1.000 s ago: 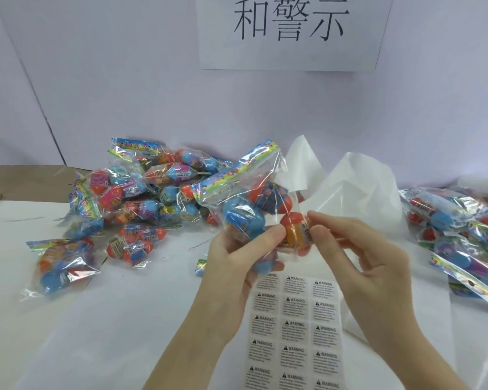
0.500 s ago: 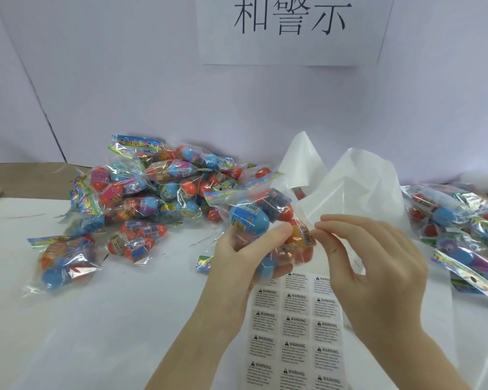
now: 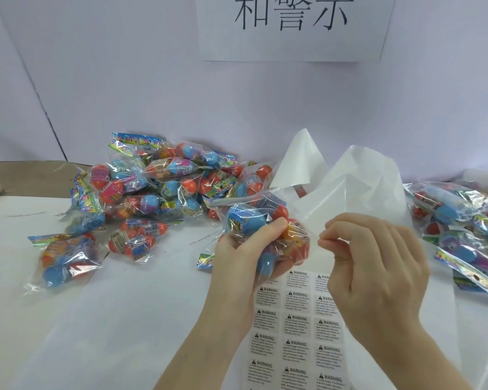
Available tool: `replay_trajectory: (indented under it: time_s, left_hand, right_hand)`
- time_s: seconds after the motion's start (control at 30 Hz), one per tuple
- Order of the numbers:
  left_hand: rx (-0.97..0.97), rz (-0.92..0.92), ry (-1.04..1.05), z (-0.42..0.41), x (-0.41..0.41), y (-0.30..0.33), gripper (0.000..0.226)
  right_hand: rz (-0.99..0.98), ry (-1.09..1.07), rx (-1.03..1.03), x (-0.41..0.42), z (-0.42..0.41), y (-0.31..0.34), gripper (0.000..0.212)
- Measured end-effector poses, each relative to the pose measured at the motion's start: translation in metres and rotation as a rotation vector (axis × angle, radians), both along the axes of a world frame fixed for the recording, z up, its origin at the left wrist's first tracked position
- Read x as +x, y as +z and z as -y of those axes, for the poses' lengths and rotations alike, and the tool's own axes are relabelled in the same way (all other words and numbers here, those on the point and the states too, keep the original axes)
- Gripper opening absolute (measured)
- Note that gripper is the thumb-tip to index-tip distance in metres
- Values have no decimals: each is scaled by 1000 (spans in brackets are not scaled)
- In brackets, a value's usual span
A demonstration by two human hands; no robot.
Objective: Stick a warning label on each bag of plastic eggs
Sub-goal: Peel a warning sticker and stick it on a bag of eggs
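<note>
**Operator:** My left hand (image 3: pixel 238 258) grips one bag of plastic eggs (image 3: pixel 261 223), fingers curled under it and the thumb pressed across the front. It sits above the worktop (image 3: pixel 96 319), just over the top edge of the warning label sheet (image 3: pixel 296 330).

**Colleague:** And the right?

**Operator:** My right hand (image 3: pixel 378 266) is beside the bag, a little apart from it. Forefinger and thumb are pinched together with the other fingers curled in. Whether a clear label sits between the fingertips (image 3: pixel 326 242), I cannot tell; it is too small and see-through to make out.

**Colleague:** What's inside the held bag?

**Operator:** A blue egg at the top, orange and red ones lower down, all behind crinkled clear film.

**Colleague:** The other bags?

**Operator:** A big pile of bags (image 3: pixel 164 181) lies at the left against the wall, with one loose bag (image 3: pixel 65 257) nearer the front left. A second heap of bags (image 3: pixel 462 220) lies at the right edge. Between them, behind my hands, stands crumpled white backing paper (image 3: pixel 358 181). A paper sign (image 3: pixel 293 26) with three Chinese characters hangs on the wall above.
</note>
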State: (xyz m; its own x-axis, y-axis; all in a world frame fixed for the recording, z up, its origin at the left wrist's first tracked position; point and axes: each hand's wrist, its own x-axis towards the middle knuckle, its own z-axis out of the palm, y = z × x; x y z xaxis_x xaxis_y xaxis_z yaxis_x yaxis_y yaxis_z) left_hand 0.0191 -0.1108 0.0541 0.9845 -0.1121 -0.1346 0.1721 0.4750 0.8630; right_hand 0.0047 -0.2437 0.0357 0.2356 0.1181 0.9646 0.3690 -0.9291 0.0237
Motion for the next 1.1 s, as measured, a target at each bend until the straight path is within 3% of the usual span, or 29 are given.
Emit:
replay_trajectory:
  time_s: [0.2,0.4,0.53,0.73,0.9,0.97,1.1]
  left_hand:
    - [-34,77,43,-2,1,0,51]
    - [45,199,-80,-9,1,3,67]
    - [96,294,-115,-15,1,4,100]
    - [225,245,-188,-17,4,0,84]
    - [173,242,-223,-18,4,1,57]
    - [171,247,-234,-19,5,1,52]
    - [187,227,-260,-19,5,1,47]
  right_hand:
    - [-5,103,61,-1,-1,1,21]
    - [-207,327,383,-4,0,10,9]
    - [-314,451,516,-6,1,13,15]
    - [-425,680,739,-9,2,18,5]
    - [-502,679,536,-12,5,25,35]
    - [-498,629,444,-11,4,25,26]
    - [-513,630,448,-8,7,25,5]
